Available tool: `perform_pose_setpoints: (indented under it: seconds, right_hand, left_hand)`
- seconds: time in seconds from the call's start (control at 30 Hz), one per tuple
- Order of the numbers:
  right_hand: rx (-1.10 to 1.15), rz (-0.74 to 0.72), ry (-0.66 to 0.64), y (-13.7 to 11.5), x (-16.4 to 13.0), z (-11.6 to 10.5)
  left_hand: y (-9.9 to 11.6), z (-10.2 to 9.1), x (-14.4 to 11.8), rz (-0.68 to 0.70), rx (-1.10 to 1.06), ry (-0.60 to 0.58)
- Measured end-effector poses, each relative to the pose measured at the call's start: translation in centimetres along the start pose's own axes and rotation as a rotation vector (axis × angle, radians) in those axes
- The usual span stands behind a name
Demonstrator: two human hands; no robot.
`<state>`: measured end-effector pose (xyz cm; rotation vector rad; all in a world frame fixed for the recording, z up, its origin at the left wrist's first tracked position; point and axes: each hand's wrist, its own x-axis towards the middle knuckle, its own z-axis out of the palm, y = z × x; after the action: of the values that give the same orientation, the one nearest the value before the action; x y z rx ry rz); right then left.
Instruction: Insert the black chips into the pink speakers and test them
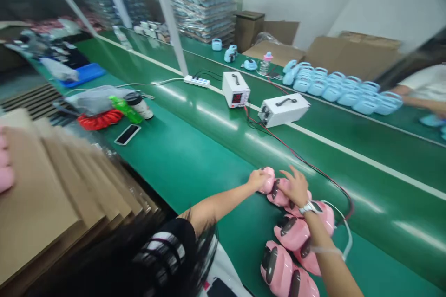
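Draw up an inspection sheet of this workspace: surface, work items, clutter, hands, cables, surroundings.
Surface: green bench top, glossy, white line along it.
Work items: pink units with dark panels, clustered around the right forearm.
Clutter: phone, green bottle and red item, off to the left.
Hands: left hand grips the farthest pink unit; right hand is over neighbouring units, fingers spread, contact unclear.
Cables: red and black leads run from near the white boxes toward the pink units; white cable beside them.
Surroundings: light-blue units across the bench, cardboard sheets at left, co-worker's arm at right.
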<state>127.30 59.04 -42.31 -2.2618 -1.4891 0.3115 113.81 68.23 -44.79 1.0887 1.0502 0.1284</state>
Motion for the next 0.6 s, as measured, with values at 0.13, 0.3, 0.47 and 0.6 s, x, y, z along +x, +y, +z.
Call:
perform_pose_setpoints:
  seconds: [0.13, 0.3, 0.47, 0.6]
  right_hand:
    - [0.282, -0.131, 0.168, -8.1, -2.3, 3.6]
    - [0.666, -0.198, -0.17, -28.3, -5.8, 13.3]
    - [0.765, -0.795, -0.682, -56.8, -17.0, 22.6]
    - [0.676, -1.138, -0.98, -77.9, -31.3, 28.7]
  left_hand:
    - [-4.5, -10.6, -8.9, 0.145, 0.069, 0.124]
    - [-14.0, -32.6, -28.8, 0.29, 0.072, 0.844]
    - [-27.5, -52.5, -56.2, -0.005, 0.04, 1.681]
    - [-37.2, -60.3, -74.2, -0.295, 0.042, 1.956]
